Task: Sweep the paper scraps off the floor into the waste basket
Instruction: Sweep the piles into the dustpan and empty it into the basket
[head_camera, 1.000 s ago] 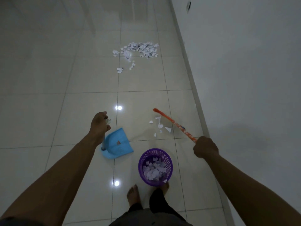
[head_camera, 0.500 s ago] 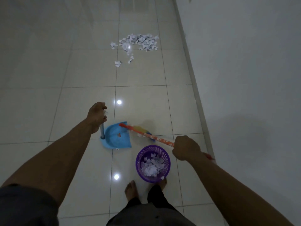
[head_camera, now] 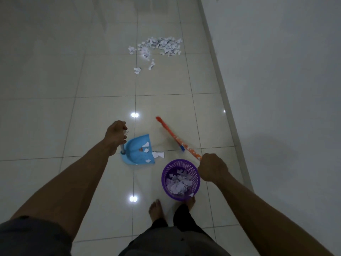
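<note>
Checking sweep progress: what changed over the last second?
The broom swept left to the dustpan, then swung back right. The loose scraps that lay by it are now in the dustpan, a couple at its lip. The left hand still grips the dustpan handle, the right hand the broom. The basket and far pile are unchanged.

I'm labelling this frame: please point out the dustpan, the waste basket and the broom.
dustpan [head_camera: 134,146], head view, bare blue pan.
waste basket [head_camera: 164,174], head view, purple left wall.
broom [head_camera: 171,132], head view, orange handle.
</note>
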